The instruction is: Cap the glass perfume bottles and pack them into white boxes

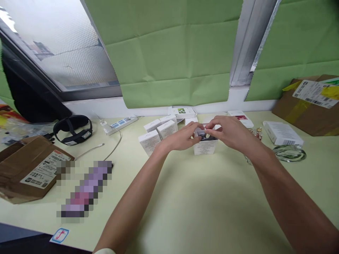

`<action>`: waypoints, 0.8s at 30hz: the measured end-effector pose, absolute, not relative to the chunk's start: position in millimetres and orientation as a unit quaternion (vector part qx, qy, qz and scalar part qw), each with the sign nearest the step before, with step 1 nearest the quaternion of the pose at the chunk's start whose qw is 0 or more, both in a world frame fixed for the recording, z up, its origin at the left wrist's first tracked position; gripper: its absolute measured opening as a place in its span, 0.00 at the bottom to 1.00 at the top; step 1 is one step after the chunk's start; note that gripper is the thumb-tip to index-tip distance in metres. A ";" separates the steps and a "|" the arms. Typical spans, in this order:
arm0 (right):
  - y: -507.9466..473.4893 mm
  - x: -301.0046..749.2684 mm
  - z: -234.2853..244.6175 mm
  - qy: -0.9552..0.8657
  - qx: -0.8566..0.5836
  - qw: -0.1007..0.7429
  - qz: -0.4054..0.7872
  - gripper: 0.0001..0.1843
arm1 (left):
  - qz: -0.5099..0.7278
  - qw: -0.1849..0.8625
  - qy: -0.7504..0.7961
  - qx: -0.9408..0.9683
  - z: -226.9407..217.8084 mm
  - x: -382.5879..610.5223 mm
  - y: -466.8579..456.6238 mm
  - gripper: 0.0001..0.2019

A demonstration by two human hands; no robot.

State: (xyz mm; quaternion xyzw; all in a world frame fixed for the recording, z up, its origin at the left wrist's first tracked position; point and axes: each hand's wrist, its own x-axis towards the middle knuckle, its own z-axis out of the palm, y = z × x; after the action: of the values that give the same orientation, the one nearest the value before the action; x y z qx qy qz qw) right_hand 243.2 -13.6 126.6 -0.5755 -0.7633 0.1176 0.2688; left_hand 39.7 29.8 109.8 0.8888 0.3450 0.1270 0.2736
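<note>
A small white box (pixel 204 148) with fine print on its front stands upright on the table, its top open. Something dark (pixel 207 137) shows inside, too covered by fingers to name. My left hand (pixel 182 137) is closed on the box's left upper edge, thumb toward the front and fingers behind. From the right, my right hand (pixel 227 131) reaches over the opening with thumb and fingertips drawn together. What they pinch is hidden. Just left of my left hand stand several similar white boxes (pixel 167 129), upright and close together.
At left are an opened cardboard box (pixel 34 173), a black headset (pixel 72 130), a power strip (pixel 123 122) and a blurred purple thing (pixel 87 190). At right lie a white box (pixel 283 133), a clear glass dish (pixel 289 153) and a taped carton (pixel 307 113). Green curtains (pixel 174 53) hang behind.
</note>
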 end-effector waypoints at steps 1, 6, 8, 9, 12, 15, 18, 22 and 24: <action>-13.8 242.9 126.8 -0.766 -0.573 0.266 0.119 0.09 | 0.129 0.275 0.345 0.888 109.9 39.7 29.4 0.16; -11.1 243.0 123.8 -0.771 -0.571 0.258 0.113 0.09 | 0.151 0.292 0.326 0.886 110.9 38.3 28.7 0.11; -8.7 244.3 121.3 -0.775 -0.568 0.259 0.095 0.09 | 0.153 0.277 0.302 0.899 111.2 37.5 30.1 0.07; -7.5 245.1 120.3 -0.779 -0.565 0.259 0.085 0.09 | 0.151 0.266 0.291 0.906 111.4 37.3 31.0 0.06; -5.1 246.5 119.2 -0.787 -0.561 0.246 0.069 0.09 | 0.141 0.248 0.283 0.916 112.6 37.6 32.7 0.06; -5.4 245.5 120.1 -0.787 -0.565 0.237 0.070 0.09 | 0.128 0.243 0.312 0.910 114.5 38.4 31.5 0.11; -6.9 242.7 120.6 -0.792 -0.557 0.237 0.079 0.11 | 0.119 0.234 0.335 0.905 115.8 38.8 29.3 0.15; -8.5 238.4 120.4 -0.800 -0.550 0.233 0.060 0.13 | 0.117 0.239 0.345 0.900 114.9 38.2 29.1 0.16; -9.2 236.5 120.5 -0.797 -0.553 0.237 0.059 0.12 | 0.118 0.242 0.346 0.899 114.2 37.8 29.5 0.16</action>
State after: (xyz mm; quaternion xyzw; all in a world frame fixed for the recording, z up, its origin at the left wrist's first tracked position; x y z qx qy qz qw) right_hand 236.5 -9.2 120.5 -0.5532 -0.7966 0.0588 0.2365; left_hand 37.8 29.5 114.2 0.8988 0.3457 0.1185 0.2421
